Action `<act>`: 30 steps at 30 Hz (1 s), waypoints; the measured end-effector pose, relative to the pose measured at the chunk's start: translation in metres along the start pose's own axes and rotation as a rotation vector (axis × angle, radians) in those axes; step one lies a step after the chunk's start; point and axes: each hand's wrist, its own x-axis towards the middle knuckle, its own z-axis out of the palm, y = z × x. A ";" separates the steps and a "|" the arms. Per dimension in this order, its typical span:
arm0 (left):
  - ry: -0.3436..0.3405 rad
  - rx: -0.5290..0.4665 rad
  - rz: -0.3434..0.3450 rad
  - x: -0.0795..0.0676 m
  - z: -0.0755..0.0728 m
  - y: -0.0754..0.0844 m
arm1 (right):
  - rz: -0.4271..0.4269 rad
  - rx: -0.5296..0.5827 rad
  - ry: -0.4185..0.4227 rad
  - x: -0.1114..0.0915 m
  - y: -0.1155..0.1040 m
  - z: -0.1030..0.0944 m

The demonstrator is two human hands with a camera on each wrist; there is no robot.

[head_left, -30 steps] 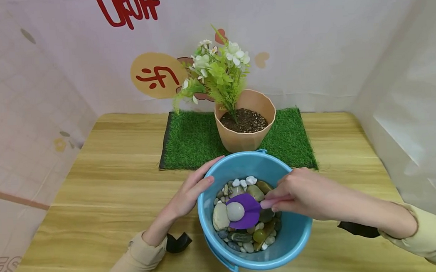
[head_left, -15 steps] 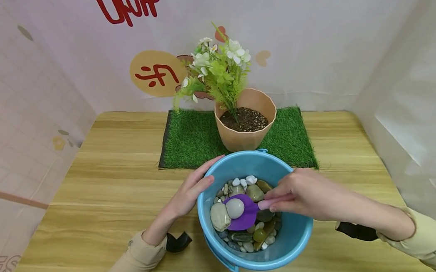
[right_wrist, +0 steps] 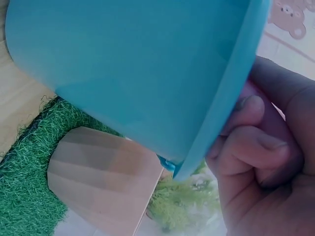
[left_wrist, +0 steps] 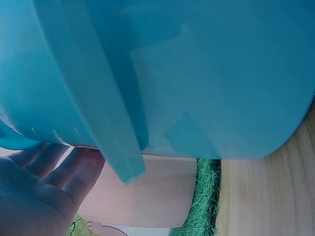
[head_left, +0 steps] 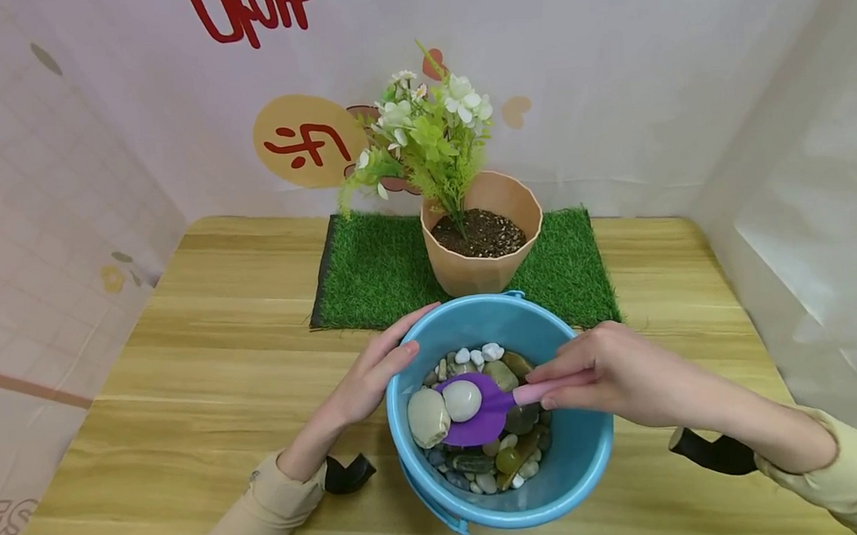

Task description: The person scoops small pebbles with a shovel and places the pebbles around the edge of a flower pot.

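Note:
A blue bucket [head_left: 597, 486] stands on the table, with stones of several sizes inside. My left hand [head_left: 367, 379] rests against its left rim, fingers stretched along the outside and the thumb at the edge. In the left wrist view those fingers [left_wrist: 81, 179] look fairly straight. Reaching in from the right, my right hand [head_left: 612, 371] grips the pink handle [head_left: 546, 389] of a small purple shovel [head_left: 490, 411]. A smooth white stone [head_left: 462, 400] lies on the blade. Touching it on the left is a larger cream stone [head_left: 428, 419], near the bucket wall; its underside is hidden.
Behind the bucket, a peach flowerpot [head_left: 473, 273] with soil and white-flowered greenery [head_left: 431, 140] stands on an artificial grass mat [head_left: 370, 279]. The wooden table [head_left: 219, 329] reaches a printed cloth wall behind. The bucket's blue handle [head_left: 443, 512] hangs at its front left.
The shovel blade has tilted and risen a little, with the white stone on it. The cream stone has shifted slightly left. My left hand stays at the rim.

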 end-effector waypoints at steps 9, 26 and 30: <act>0.003 0.015 0.002 0.001 0.001 0.003 | 0.055 0.062 0.069 -0.018 0.002 -0.013; -0.003 -0.048 -0.017 -0.005 -0.003 0.004 | 0.284 -0.132 0.265 -0.030 0.013 -0.065; -0.023 -0.071 -0.011 -0.002 -0.001 0.003 | 0.347 -0.111 0.304 -0.026 0.023 -0.077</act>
